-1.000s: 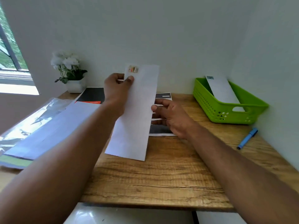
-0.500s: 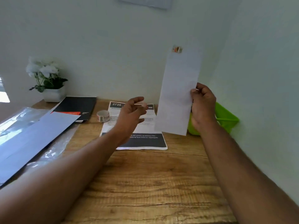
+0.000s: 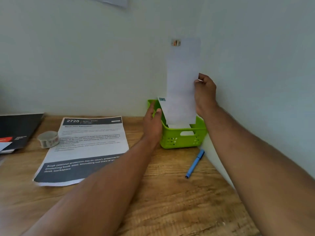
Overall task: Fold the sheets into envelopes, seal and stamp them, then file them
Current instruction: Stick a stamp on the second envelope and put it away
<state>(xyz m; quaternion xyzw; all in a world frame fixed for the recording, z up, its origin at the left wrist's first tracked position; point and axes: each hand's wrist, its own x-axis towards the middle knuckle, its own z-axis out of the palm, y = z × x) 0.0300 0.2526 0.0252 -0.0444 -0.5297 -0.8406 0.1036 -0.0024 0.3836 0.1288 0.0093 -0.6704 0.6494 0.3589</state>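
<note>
My right hand (image 3: 204, 92) pinches the right edge of a long white stamped envelope (image 3: 183, 79), held upright with its lower end over the green basket (image 3: 182, 139) in the desk's back right corner. A small stamp sits at the envelope's top left. Another stamped envelope (image 3: 162, 103) leans inside the basket behind it. My left hand (image 3: 152, 123) rests against the basket's left rim with fingers apart, holding nothing.
A printed sheet (image 3: 85, 147) lies flat mid-desk, with a roll of patterned tape (image 3: 48, 139) at its left. A dark booklet (image 3: 17, 130) lies at the far left. A blue pen (image 3: 195, 163) lies in front of the basket, close to the right wall.
The envelope passed from my left hand to my right and moved right, over the basket. My left hand let go and reached to the basket's left rim. The view turned right.
</note>
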